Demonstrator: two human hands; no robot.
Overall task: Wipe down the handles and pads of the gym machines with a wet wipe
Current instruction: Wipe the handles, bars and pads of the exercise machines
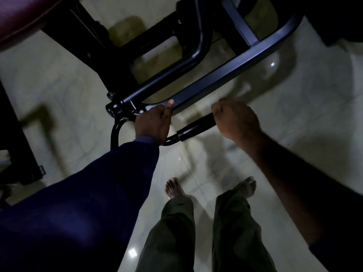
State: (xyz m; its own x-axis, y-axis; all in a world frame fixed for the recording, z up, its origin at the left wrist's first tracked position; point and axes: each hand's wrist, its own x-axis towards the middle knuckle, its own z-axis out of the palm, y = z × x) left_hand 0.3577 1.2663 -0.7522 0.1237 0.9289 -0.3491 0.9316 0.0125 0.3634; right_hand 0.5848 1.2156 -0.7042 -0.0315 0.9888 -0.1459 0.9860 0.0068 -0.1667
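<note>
A dark red pad [17, 18] fills the top left corner of the view, above the black frame of a gym machine. From that frame a long machine arm [206, 83] slants down to a joint at its lower left end. The left hand [153, 122], in a blue sleeve [110, 173], is clamped on this arm just beside the joint, thumb pressed flat on the metal. A looped black handle [194, 127] hangs from the joint, passes under that hand and runs rightward. The right hand [235, 120] (blurred) is closed in a fist around the right end of its padded grip. The two hands are apart, with bare grip between them. A wipe cannot be made out in either. Below, two bare feet [173, 187] stand on the pale glossy floor [294, 114].
</note>
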